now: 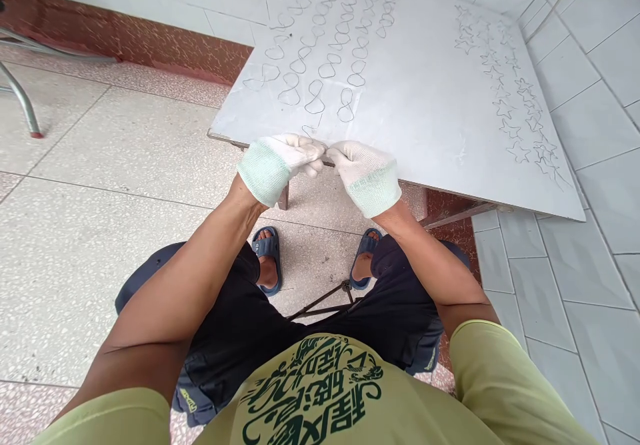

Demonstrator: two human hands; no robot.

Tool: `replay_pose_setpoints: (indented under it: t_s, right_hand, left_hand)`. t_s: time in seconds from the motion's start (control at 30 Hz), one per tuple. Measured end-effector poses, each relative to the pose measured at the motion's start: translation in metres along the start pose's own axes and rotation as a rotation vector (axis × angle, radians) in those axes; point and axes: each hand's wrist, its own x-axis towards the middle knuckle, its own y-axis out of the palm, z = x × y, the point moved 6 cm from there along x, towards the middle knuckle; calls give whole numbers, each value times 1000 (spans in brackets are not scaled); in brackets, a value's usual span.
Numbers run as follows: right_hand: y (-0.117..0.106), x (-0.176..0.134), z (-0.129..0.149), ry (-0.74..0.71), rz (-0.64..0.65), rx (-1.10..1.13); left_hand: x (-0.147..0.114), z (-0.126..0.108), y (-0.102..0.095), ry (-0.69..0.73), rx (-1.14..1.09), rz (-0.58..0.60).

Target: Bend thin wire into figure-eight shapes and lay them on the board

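Observation:
My left hand (290,153), in a white knit glove with a pale green cuff, is closed in a pinch at the near edge of the white board (425,111). Gloved the same way, my right hand (357,165) pinches beside it, the fingertips of both almost meeting. A thin bent wire (311,129) shows just beyond my left fingers and seems to run into the grip; the part between the fingertips is hidden. Farther up the board lie rows of wire figure-eight shapes (346,105), the closest a little beyond my hands.
Several star-shaped wire pieces (510,128) lie along the board's right side. White tiled wall (600,138) borders the board at right and back. A metal chair leg (23,101) stands on the speckled floor (100,231) at left. Below are my sandalled feet (267,258).

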Motion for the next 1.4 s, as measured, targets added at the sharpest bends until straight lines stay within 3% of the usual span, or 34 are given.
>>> replay_pose_setpoints:
  t_s: [0.27,0.47,0.67,0.83,0.9,1.07,1.27,1.4]
  right_hand:
    - [-10,-10,22,-84,-15,-78]
    - [3,-14,16,24,5,179]
    - [6,-10,8,-7,37,260]
    - [3,-9,7,-11,23,246]
    - [0,-9,8,-1,3,239]
    - [-5,-10,9,7,-43,238]
    - [-2,-8,5,50,-52,246]
    - [-1,-8,9,-3,-32,85]
  left_hand:
    - [7,15,6,89,-262,-2]
    - [-4,15,19,145,-322,-12]
    - [-4,21,21,70,-347,-23]
    - [-1,18,20,44,-399,82]
    - [0,13,17,16,-365,89]
    - [-2,-3,8,-12,-161,-18]
    - [-10,-9,8,88,-97,-82]
    - [-8,-6,4,143,-144,-79]
